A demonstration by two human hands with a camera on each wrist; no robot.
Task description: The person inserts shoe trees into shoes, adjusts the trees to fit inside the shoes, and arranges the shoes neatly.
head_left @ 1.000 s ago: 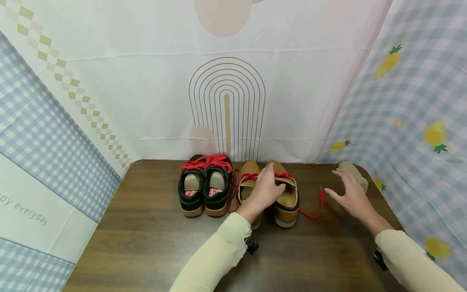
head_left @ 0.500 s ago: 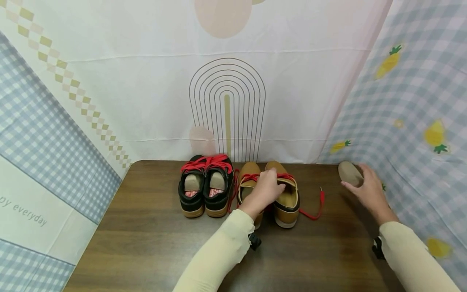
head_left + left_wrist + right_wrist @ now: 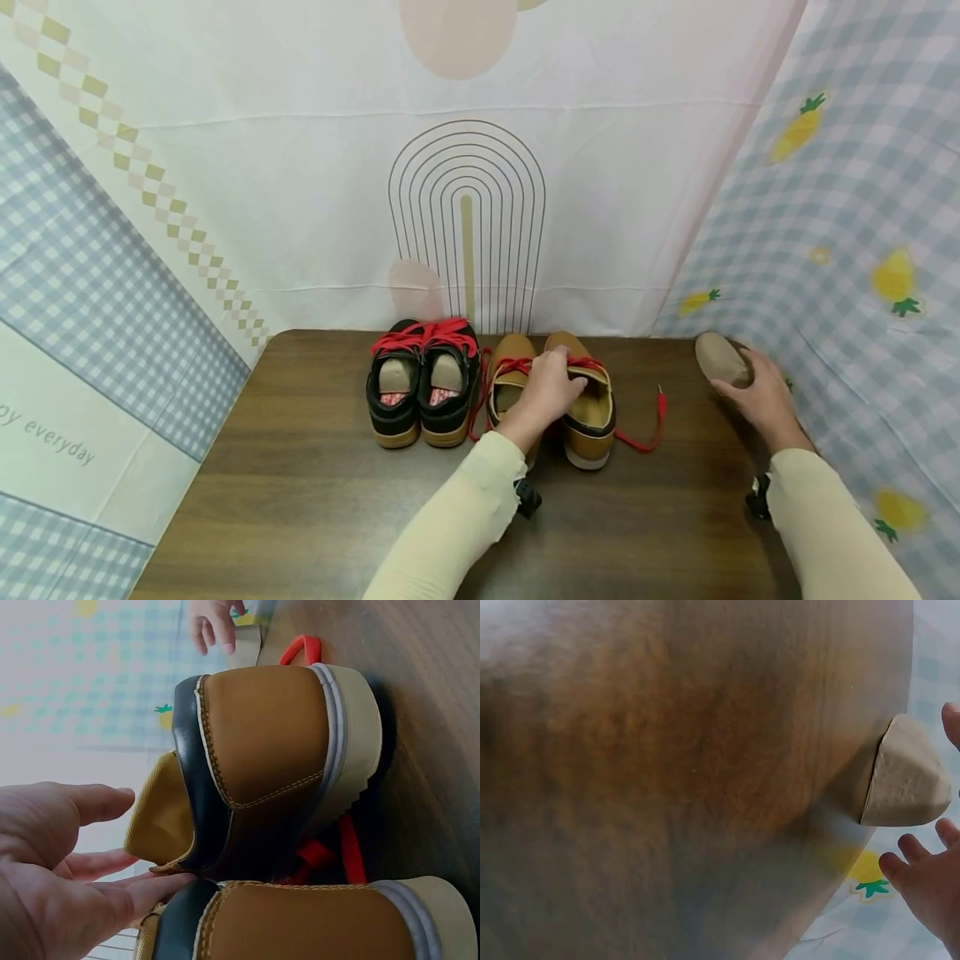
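Note:
My left hand (image 3: pixel 551 387) is over the inner collars of a pair of tan boat shoes, with the right-hand shoe (image 3: pixel 588 440) beside its thumb. The left wrist view has its fingers (image 3: pixel 142 889) at the collar and the thumb raised apart from them. At the table's far right corner, my right hand (image 3: pixel 767 398) spreads thumb and fingers about a beige toe-shaped shoe insert (image 3: pixel 722 360). In the right wrist view, gaps show between the fingertips and this insert (image 3: pixel 909 776). Red laces thread both tan shoes, whose toes face the back.
Left of the tan pair stand black shoes (image 3: pixel 442 421) with red laces and a beige insert (image 3: pixel 447 372) in each. A loose red lace end (image 3: pixel 660 412) lies on the wooden table (image 3: pixel 300 517). Patterned cloths (image 3: pixel 300 208) hang behind and at both sides.
My right hand has moved right from beside the loose lace end to the beige insert, its fingers now around it. The left hand has stayed nearly still at the tan shoes.

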